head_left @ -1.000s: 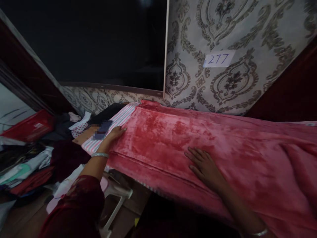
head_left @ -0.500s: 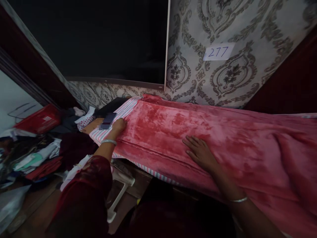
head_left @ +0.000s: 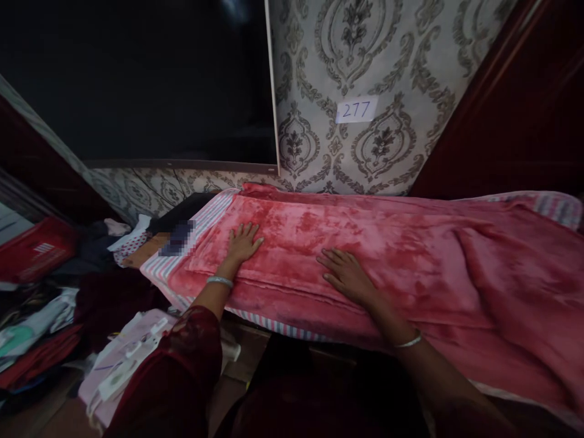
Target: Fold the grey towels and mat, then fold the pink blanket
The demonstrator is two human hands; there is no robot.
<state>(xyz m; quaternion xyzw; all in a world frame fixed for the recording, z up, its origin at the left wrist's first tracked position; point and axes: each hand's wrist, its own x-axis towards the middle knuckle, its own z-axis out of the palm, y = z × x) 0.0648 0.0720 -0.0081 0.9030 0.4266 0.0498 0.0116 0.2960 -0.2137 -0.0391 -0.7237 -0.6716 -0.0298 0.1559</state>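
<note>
A pink and red plush blanket lies folded in a long layer over a low surface against the wall. Its striped underside shows along the left end and the front edge. My left hand rests flat on the blanket near its left end, fingers spread. Further right, my right hand also lies palm down on the plush, with its fingers stretched out. Neither hand grips anything. Wrinkles and a raised fold run through the blanket's right part.
Behind the blanket are a large dark television and a patterned wall with a paper reading 277. A blurred-out item lies at the striped left end. Piled clothes, a red bag and a pink stool-like object are at left.
My left hand has let go of the blanket's left edge and moved right, spreading flat on top. My right hand stays flat on the blanket. The camera view has turned right.
</note>
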